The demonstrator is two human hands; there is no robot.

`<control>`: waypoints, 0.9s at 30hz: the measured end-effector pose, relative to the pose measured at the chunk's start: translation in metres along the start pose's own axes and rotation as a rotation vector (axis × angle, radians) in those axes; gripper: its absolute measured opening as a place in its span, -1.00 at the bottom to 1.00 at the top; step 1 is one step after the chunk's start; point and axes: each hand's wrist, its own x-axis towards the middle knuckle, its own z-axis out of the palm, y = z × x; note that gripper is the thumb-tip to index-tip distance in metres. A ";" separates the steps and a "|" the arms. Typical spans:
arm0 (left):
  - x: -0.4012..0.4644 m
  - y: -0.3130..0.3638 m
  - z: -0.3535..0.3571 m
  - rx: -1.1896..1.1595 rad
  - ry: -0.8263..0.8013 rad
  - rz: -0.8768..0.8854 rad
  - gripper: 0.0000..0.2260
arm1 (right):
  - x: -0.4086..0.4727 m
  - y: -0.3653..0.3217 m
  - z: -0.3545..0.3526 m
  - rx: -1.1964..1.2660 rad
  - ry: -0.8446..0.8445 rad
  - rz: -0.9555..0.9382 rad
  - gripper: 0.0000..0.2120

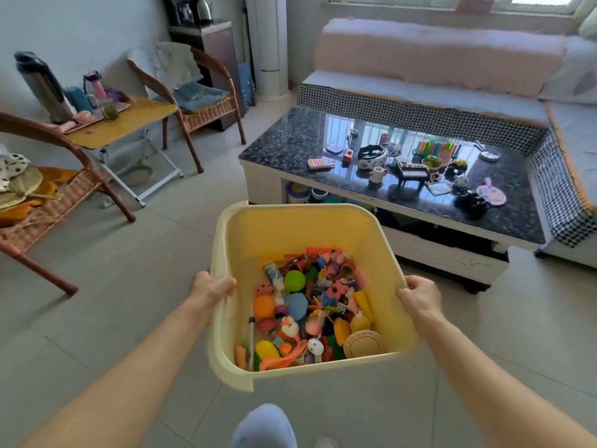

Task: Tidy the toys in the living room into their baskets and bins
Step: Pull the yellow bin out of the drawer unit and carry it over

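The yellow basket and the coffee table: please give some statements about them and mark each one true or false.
1. Both hands, left hand and right hand, hold the yellow basket by its rim. True.
2. The basket is empty. False: many small toys lie in it.
3. Toys are left on the coffee table. True: a pink toy phone lies there.
4. The basket stands on the coffee table. False: the hands hold it over the floor.
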 end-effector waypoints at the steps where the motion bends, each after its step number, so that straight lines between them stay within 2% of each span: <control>1: 0.013 0.009 0.002 -0.012 0.007 -0.005 -0.67 | 0.015 -0.012 0.002 -0.008 -0.006 -0.012 -0.85; 5: 0.077 0.052 0.014 -0.029 0.017 -0.015 -0.67 | 0.078 -0.057 0.025 -0.024 -0.022 -0.031 -0.86; 10: 0.177 0.118 0.036 -0.002 -0.028 0.001 -0.65 | 0.159 -0.103 0.068 -0.017 -0.017 0.042 -0.87; 19: 0.311 0.243 0.062 0.040 -0.013 0.056 -0.73 | 0.286 -0.195 0.114 0.044 -0.022 0.107 -0.88; 24: 0.365 0.301 0.093 0.004 0.003 0.065 -0.81 | 0.380 -0.235 0.126 0.062 -0.060 0.115 -0.90; 27: 0.391 0.325 0.118 -0.080 0.016 0.042 -0.80 | 0.449 -0.265 0.122 0.044 -0.153 0.043 -0.81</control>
